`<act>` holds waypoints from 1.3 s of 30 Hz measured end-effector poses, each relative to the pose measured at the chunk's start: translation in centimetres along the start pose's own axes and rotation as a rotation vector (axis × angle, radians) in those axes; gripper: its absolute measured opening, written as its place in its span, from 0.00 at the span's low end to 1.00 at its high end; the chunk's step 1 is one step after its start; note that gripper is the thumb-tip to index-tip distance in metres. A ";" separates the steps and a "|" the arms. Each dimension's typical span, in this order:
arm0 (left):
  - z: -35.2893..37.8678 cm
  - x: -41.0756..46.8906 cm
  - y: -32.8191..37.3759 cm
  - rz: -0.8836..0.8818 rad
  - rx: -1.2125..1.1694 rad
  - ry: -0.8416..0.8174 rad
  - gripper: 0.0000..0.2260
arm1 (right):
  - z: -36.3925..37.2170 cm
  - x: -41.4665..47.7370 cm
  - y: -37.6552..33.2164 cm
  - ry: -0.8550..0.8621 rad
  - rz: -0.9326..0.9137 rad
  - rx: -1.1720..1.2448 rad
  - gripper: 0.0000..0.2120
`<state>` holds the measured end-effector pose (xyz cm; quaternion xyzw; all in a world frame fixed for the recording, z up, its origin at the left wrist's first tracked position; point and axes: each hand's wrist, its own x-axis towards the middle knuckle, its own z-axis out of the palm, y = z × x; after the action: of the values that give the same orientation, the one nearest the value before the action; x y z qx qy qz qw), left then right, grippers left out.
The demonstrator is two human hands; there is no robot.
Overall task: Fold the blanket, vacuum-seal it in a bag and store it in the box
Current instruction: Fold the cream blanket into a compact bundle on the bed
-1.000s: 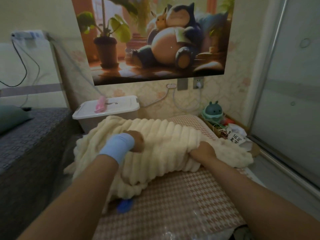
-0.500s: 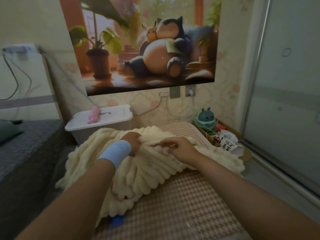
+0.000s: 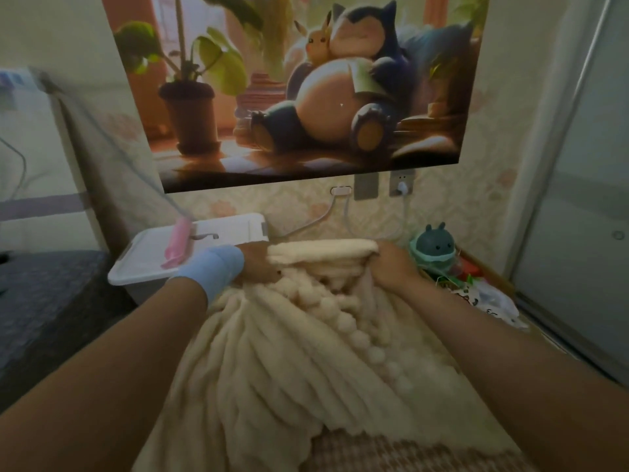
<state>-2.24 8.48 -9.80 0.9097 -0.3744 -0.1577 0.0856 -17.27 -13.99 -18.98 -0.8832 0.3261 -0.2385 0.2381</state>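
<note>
A cream ribbed blanket [image 3: 289, 362] with a pom-pom edge hangs stretched from both my hands down toward me over a checked mattress [image 3: 391, 454]. My left hand [image 3: 258, 264], with a light blue wristband, grips the blanket's top edge on the left. Gripping the same edge on the right is my right hand [image 3: 391, 267]. The held edge runs level between the two hands. A white lidded storage box [image 3: 149, 257] stands at the back left, just behind my left hand. No vacuum bag is visible.
A pink object [image 3: 177, 245] lies on the box lid. A teal plush toy [image 3: 434, 250] and a cluttered tray of small items [image 3: 483, 294] sit at the right. A dark bed [image 3: 44, 308] borders the left; a sliding door [image 3: 578, 199] is at the right.
Both hands took the blanket's edge and lifted it up and away from me, spreading apart. The blanket went from a heap to a stretched sheet.
</note>
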 end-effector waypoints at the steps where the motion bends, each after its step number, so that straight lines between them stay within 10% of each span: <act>1: -0.9 0.8 0.0 0.004 0.124 -0.037 0.27 | -1.1 1.1 -0.6 0.031 -0.001 0.006 0.14; 7: -9.0 -0.2 0.0 -0.058 0.522 -0.044 0.22 | -9.1 4.5 -7.6 0.051 -0.074 -0.088 0.06; 13: -26.0 -5.7 2.5 -0.046 0.382 0.116 0.19 | -22.6 7.1 -18.8 -0.010 -0.175 -0.097 0.09; 21: -43.8 -15.3 7.1 0.047 0.455 -0.122 0.25 | -43.0 10.9 -33.3 0.062 -0.344 -0.165 0.10; 25: -48.8 -19.1 7.4 -0.066 0.495 -0.119 0.35 | -49.5 11.4 -37.8 0.105 -0.315 -0.305 0.06; 28: -50.5 -21.2 5.3 -0.240 0.212 -0.197 0.23 | -51.6 9.7 -39.2 0.104 -0.227 -0.383 0.07; 34: -51.5 -21.5 3.7 -0.107 -0.032 0.399 0.17 | -51.9 6.0 -40.4 0.064 -0.169 -0.292 0.07; 39: -54.4 -23.0 2.6 -0.022 0.075 0.485 0.16 | -53.8 1.3 -43.5 -0.134 -0.310 -0.374 0.05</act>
<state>-0.26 24.98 46.92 0.9275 -0.3386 0.0782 0.1376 -27.30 0.15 47.97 -0.9652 0.2086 -0.1487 0.0519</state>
